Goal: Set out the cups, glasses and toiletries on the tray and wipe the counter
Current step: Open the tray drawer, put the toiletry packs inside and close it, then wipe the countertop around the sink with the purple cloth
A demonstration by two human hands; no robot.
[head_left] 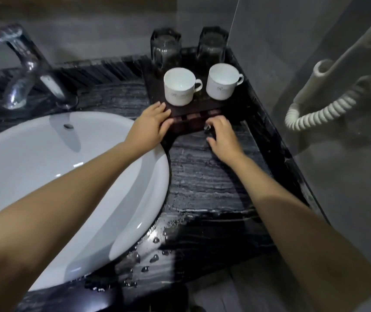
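A dark wooden tray (189, 122) sits in the back right corner of the black marble counter (202, 176). On it stand two white cups (179, 86) (221, 81) with handles to the right, and behind them two upturned clear glasses (166, 49) (211, 45). My left hand (152, 126) grips the tray's front left corner. My right hand (221, 135) rests at the tray's front right edge, fingers curled over it; whether something small is under the fingers I cannot tell. No toiletries or cloth are in view.
A white oval basin (56, 188) fills the left, with a chrome tap (22, 70) behind it. Water drops (153, 257) lie on the counter's front edge. A white wall hairdryer with a coiled cord (315, 109) hangs at the right, beside a glass panel.
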